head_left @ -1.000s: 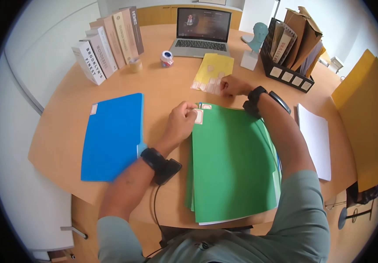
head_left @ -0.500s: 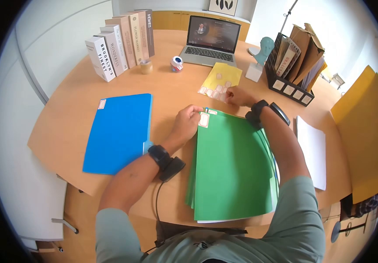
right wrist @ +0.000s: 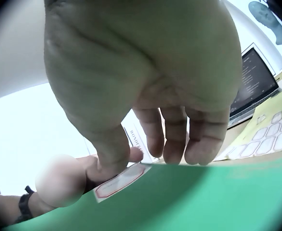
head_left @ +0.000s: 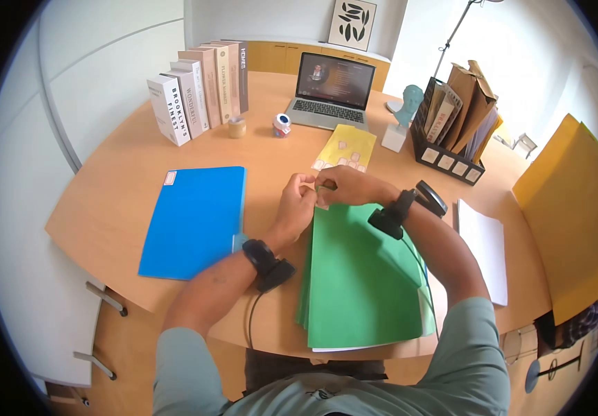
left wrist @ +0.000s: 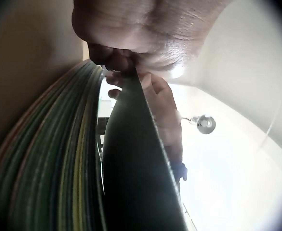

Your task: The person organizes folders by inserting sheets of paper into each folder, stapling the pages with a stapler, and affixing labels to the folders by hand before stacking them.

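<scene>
Probably light and bendy, the green folder [head_left: 368, 277]; hold near corner label [right wrist: 122, 183]. Left hand [head_left: 292, 213] fingers pinch it; right hand [head_left: 351, 186] fingers bent, grip unclear.

The green folder [head_left: 368, 277] looks like smooth matt card, the table [head_left: 115, 201] like smooth wood.

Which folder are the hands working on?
The top green folder: left hand and right hand are at its far-left corner. The blue folder lies apart, no hand on it.
</scene>
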Demonstrator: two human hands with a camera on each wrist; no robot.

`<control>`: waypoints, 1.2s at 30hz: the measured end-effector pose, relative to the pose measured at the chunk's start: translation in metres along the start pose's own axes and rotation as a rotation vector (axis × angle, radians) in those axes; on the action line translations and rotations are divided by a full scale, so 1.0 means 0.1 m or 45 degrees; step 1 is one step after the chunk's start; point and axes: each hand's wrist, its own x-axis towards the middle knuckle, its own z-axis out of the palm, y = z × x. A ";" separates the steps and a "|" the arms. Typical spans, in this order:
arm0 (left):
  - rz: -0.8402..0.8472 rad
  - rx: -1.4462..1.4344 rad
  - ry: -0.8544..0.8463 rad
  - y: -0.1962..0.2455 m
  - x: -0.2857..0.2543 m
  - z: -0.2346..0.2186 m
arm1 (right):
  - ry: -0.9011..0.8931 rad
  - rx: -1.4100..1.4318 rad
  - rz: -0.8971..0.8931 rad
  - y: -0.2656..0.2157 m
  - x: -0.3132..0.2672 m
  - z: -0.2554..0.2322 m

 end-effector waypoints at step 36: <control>-0.407 0.589 0.552 0.75 -0.56 -3.40 | 0.843 1.122 0.203 0.39 -1.85 -0.42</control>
